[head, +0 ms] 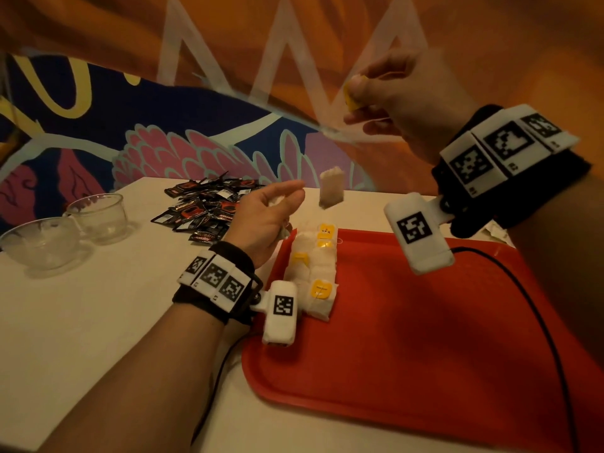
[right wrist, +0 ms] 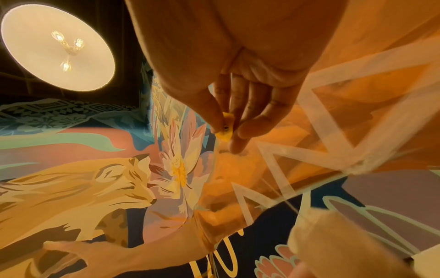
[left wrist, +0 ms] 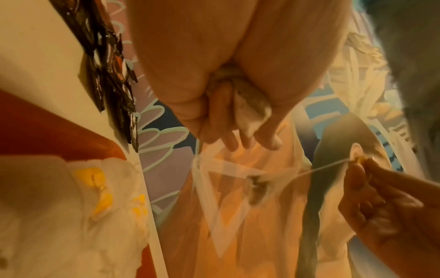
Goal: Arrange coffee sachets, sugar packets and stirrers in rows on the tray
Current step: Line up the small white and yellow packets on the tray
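A red tray lies on the white table. Along its left side, white tea bags with yellow tags lie in rows; the left wrist view shows them too. My right hand is raised high and pinches a yellow tag between thumb and fingers. From that tag a tea bag dangles on its string above the tray's far left corner. My left hand hovers just left of it, and its curled fingers hold another white tea bag against the palm.
A pile of black coffee sachets lies on the table behind the left hand. Two glass cups stand at the far left. A black cable runs over the tray's right part. A painted wall rises behind the table.
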Tool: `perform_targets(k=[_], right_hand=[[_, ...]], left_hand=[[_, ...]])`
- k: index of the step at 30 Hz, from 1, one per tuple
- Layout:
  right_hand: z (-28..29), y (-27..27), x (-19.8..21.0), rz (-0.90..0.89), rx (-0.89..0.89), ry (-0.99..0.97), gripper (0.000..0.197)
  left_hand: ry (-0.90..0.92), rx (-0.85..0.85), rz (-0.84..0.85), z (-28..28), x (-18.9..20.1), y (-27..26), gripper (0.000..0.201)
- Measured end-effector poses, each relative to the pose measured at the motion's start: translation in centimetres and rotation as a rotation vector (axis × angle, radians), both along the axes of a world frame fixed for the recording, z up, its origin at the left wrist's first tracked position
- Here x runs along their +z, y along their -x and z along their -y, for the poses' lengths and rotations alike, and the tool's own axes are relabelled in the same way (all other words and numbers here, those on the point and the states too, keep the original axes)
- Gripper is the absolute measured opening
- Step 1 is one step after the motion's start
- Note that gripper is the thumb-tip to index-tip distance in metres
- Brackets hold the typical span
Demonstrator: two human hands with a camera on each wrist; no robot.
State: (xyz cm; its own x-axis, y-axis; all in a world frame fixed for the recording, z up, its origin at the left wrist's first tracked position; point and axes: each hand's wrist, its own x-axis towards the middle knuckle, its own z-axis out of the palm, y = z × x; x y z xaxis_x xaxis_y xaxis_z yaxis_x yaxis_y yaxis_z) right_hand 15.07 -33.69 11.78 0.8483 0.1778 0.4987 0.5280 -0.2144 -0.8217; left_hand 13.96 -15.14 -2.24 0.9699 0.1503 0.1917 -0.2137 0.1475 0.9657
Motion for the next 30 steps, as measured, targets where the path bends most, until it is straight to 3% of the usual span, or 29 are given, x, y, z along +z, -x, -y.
perform_targets(k=[3,7,12,18,22,25,30], right_hand=[[-0.6,0.3,-0.1,-0.024,0.036,0.018,0.011],[-1.1,0.5,-0.1,-0.023,0.055,0.027,0.013],[-0.8,-0.4,-0.3,0.018,-0.016,0.031,0.003],[0.0,-2.3,-2.0,0.121,-0.185,0.345,0.007],[0.0,-2.6,-4.9,0.097,-0.211,0.643,0.011],[-0.2,-1.6,-7.7,0.067,-0.117,0.812,0.009],[-1.0,0.7,-10.7,0.080,0.050,0.874,0.006]], left_hand=[[-0.092,-0.050,0.078,0.3,0.0,0.3,0.048],[-0.113,-0.107,0.074,0.7,0.1,0.4,0.029],[-0.122,-0.187,0.076,0.5,0.0,0.3,0.030],[-0.216,-0.282,0.126,0.5,0.5,1.2,0.016],[-0.008,-0.278,0.159,0.5,0.8,1.2,0.016],[0.190,-0.197,0.174,0.0,1.3,1.1,0.010],[0.256,-0.006,0.149,-0.2,1.3,0.7,0.012]])
